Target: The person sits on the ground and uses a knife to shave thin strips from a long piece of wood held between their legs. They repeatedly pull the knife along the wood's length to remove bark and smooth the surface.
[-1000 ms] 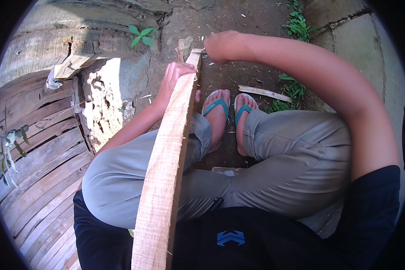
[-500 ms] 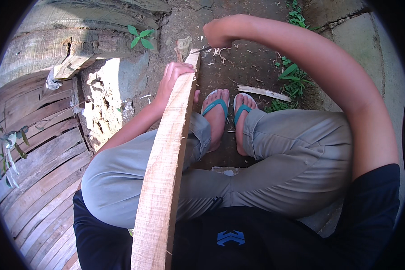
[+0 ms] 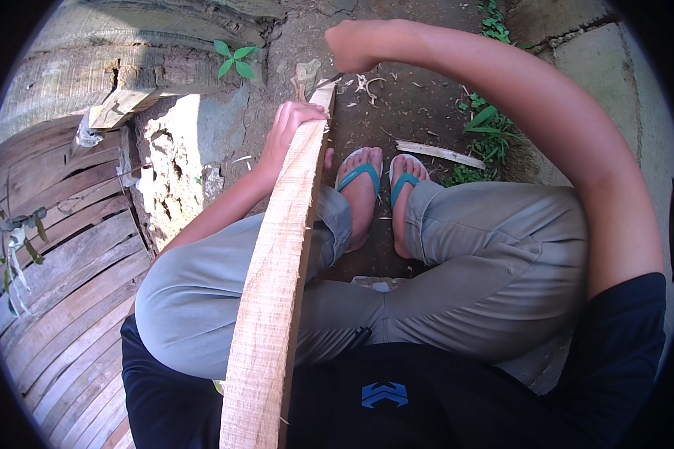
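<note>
A long squared piece of wood (image 3: 277, 247) runs from the lower edge, over my left thigh, up to its far end past my feet. Near that far end my left hand (image 3: 286, 129) is closed around it, fingers over the top face and thumb tip showing on the right side. Beyond and to the right, my right hand (image 3: 350, 47) is a fist, seen from the back. From it a dark, thin knife blade (image 3: 332, 79) reaches down-left to the wood's tip; the handle is hidden in the fist.
Curled wood shavings (image 3: 368, 84) and a pale wood strip (image 3: 439, 154) lie on the dirt in front of my sandalled feet (image 3: 361, 183). A slatted bamboo wall (image 3: 75, 299) stands left, heavy timbers (image 3: 165, 67) far left, and a concrete edge (image 3: 599, 82) to the right.
My right hand has moved a little left and farther away, carrying the blade across the wood's tip. The wood has shifted very slightly; my left hand keeps its grip.
</note>
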Available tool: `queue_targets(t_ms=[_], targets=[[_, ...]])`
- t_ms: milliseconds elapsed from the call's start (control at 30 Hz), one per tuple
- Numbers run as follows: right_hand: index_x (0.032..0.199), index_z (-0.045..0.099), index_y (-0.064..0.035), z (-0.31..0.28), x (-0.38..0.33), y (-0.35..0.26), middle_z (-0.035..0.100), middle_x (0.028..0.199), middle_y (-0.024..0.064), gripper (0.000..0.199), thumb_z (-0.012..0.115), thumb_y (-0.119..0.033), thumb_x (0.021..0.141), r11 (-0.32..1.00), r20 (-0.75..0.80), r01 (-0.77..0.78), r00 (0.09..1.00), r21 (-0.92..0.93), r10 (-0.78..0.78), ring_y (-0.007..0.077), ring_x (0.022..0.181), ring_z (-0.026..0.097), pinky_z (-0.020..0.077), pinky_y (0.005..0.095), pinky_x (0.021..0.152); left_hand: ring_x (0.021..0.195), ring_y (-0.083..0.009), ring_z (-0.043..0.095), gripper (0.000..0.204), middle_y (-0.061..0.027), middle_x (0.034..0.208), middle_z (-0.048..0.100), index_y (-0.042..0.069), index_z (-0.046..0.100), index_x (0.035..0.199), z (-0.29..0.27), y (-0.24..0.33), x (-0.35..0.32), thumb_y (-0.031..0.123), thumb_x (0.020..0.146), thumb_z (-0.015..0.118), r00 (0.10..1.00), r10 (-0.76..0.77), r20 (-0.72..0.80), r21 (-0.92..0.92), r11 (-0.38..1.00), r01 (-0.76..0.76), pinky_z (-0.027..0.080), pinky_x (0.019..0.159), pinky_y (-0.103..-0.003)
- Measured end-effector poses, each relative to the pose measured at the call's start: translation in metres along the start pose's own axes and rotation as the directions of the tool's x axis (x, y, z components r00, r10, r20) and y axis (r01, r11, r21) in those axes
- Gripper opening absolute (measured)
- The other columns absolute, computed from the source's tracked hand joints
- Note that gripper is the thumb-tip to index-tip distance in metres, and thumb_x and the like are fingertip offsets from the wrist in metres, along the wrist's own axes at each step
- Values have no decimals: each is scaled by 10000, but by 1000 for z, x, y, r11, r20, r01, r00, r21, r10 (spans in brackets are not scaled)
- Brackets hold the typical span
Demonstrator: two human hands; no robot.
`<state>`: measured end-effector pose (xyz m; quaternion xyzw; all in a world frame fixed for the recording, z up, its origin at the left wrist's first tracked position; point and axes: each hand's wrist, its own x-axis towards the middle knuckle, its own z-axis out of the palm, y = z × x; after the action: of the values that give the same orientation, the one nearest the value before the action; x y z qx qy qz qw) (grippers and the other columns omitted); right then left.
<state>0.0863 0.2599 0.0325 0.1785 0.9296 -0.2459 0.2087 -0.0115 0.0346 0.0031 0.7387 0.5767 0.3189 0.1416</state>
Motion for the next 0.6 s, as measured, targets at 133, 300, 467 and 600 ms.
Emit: queue_targets(t_ms=[133,300,467,600], targets=[[1021,688,58,-3,-6,-5,687,1049,266,272,589,-62,797,998,-43,34,998,-44,-36,392,979,685,554,452,830,1028,-330,556,549,-142,1055,561,86,526,1150,0,0,1,135,676,798,1000,-2,2,-6,1000,2,442,912,-431],[998,698,21,10,-30,-18,699,1015,248,245,631,-38,770,993,-176,96,979,-64,-106,367,978,694,567,444,820,1022,-329,552,576,-139,1059,556,77,509,1150,4,-5,-4,161,662,805,999,23,-36,18,1000,-22,445,902,-429],[1003,694,18,17,-38,-20,702,996,243,254,639,-36,761,987,-200,153,967,-45,-159,370,966,696,570,440,812,1009,-322,550,609,-139,1064,548,64,486,1148,7,-5,-10,196,651,813,995,4,-96,43,999,0,448,891,-427],[1023,688,19,21,-36,-9,702,998,245,273,637,-31,759,994,-164,107,980,-22,-109,375,959,696,572,437,809,1008,-322,549,606,-144,1064,544,59,485,1148,14,-3,-5,209,658,809,996,-57,-68,7,998,57,449,889,-431]])
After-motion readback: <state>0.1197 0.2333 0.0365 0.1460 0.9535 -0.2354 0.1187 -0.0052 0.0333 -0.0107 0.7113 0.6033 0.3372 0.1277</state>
